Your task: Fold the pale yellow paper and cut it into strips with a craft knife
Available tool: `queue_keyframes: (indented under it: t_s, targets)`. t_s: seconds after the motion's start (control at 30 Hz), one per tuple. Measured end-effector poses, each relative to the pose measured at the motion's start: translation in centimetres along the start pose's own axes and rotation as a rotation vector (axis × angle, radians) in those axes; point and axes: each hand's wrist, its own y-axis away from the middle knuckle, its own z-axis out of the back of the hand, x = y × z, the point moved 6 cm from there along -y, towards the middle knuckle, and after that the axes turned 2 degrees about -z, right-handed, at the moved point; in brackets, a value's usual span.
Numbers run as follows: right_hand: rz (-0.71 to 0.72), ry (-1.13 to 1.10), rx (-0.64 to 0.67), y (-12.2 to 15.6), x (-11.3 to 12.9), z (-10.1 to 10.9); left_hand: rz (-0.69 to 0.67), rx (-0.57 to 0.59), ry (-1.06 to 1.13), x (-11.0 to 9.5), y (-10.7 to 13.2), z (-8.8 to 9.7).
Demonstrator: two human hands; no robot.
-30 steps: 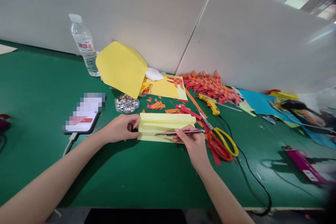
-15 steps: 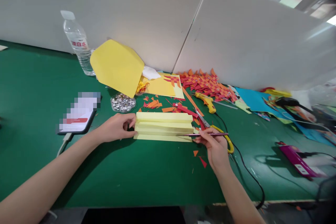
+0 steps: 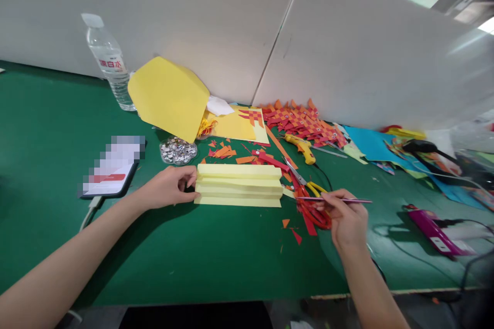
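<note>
A sheet of pale yellow paper (image 3: 239,185), creased into accordion folds, lies on the green table. My left hand (image 3: 170,187) pinches its left end between thumb and fingers. In the fingers of my right hand (image 3: 349,221) is a thin purplish-pink stick (image 3: 363,201), pencil-like, pointing left and held apart from the paper. Red-handled scissors (image 3: 314,216) lie beneath and left of that hand, with yellow scissor-like handles (image 3: 314,186) beside them.
Behind the paper are orange and red scraps (image 3: 224,151), a tub of googly eyes (image 3: 178,150), a yellow glue gun (image 3: 303,149) and woven paper fish (image 3: 304,123). A phone (image 3: 113,169) and water bottle (image 3: 110,61) stand left; a purple power strip (image 3: 436,231) lies right.
My right hand has moved right with the stick, off the folded paper, uncovering the red scissor handles. My left hand still pinches the paper's left end.
</note>
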Motion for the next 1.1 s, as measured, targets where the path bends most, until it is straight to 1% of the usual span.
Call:
queue_keyframes:
  t_s: [0.07,0.1,0.13,0.17,0.23,0.3,0.37,0.43,0.53,0.67,0.8,0.93,1.1]
  targets:
    - [0.078,-0.051,-0.051,0.4,1.1,-0.2,-0.003,-0.005,-0.012,0.0,0.0,0.0]
    - [0.110,-0.073,-0.067,0.9,1.6,-0.7,-0.005,-0.006,-0.017,0.0,0.0,0.0]
    - [0.115,-0.085,-0.055,1.5,2.0,-1.5,-0.010,-0.005,-0.025,0.1,0.0,0.0]
    - [0.086,-0.088,-0.024,2.2,2.1,-2.6,-0.015,-0.006,-0.034,0.1,0.0,0.0]
    - [0.014,-0.033,0.082,3.8,2.0,-5.5,-0.027,-0.009,-0.057,0.1,-0.1,0.0]
    - [-0.040,0.038,0.273,5.7,1.5,-8.9,-0.037,-0.014,-0.077,0.1,-0.1,0.1]
    - [-0.102,0.082,0.419,7.4,0.7,-11.7,-0.040,-0.016,-0.082,0.1,-0.1,0.1]
    - [-0.138,0.092,0.488,8.4,-0.1,-13.6,-0.040,-0.013,-0.072,0.1,-0.1,0.0]
    - [-0.152,0.090,0.527,8.9,-1.0,-14.8,-0.039,-0.001,-0.050,0.0,-0.1,0.0]
    - [-0.158,0.092,0.543,8.9,-1.6,-14.9,-0.034,0.002,-0.045,0.0,0.0,0.0]
    - [-0.150,0.094,0.515,8.2,-1.7,-14.0,-0.044,0.000,-0.052,0.0,0.0,0.0]
    - [-0.151,0.101,0.464,6.9,-1.8,-11.9,-0.047,0.004,-0.063,0.1,0.0,-0.1]
    - [-0.139,0.087,0.382,4.9,-2.1,-8.3,-0.050,-0.009,-0.073,0.1,-0.1,0.0]
